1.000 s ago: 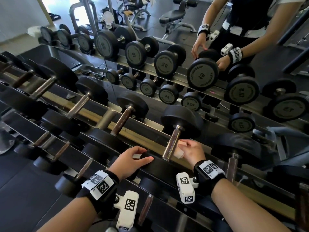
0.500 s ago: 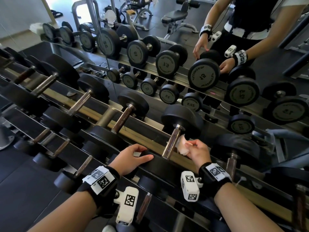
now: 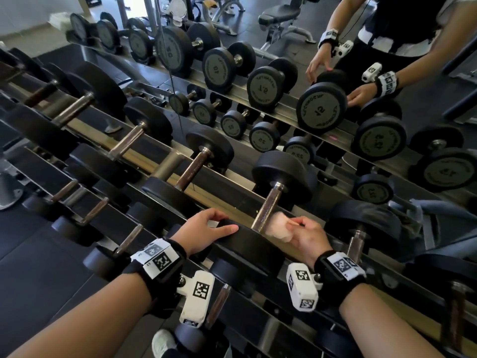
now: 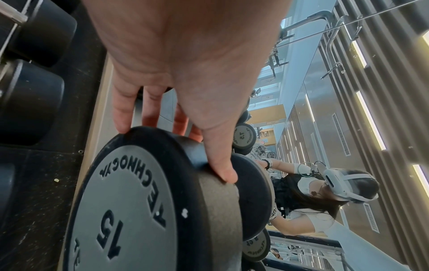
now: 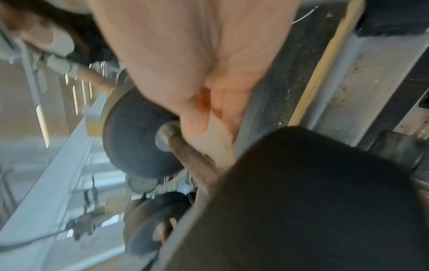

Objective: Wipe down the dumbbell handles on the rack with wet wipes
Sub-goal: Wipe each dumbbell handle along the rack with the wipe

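Note:
A black dumbbell lies across the rack's top tier, its metal handle (image 3: 268, 206) running from the far head (image 3: 284, 177) to the near head (image 3: 254, 245). My left hand (image 3: 224, 223) grips the rim of that near head, marked 15 (image 4: 130, 210), thumb on one side and fingers over the far edge. My right hand (image 3: 294, 226) pinches a white wet wipe (image 3: 277, 227) against the lower right side of the handle. The wipe is blurred. The right wrist view is blurred too: the handle (image 5: 185, 152) shows beside my curled fingers.
More dumbbells sit on the rack (image 3: 232, 202) on both sides, one handle to the left (image 3: 192, 167) and one to the right (image 3: 357, 244). Smaller dumbbells fill the lower tier (image 3: 129, 241). A mirror (image 3: 284, 73) behind reflects the rack and me.
My right hand has gone from wrapping the lower handle to holding the bunched wipe at its right side, rubbing there. The left hand has stayed on the near head.

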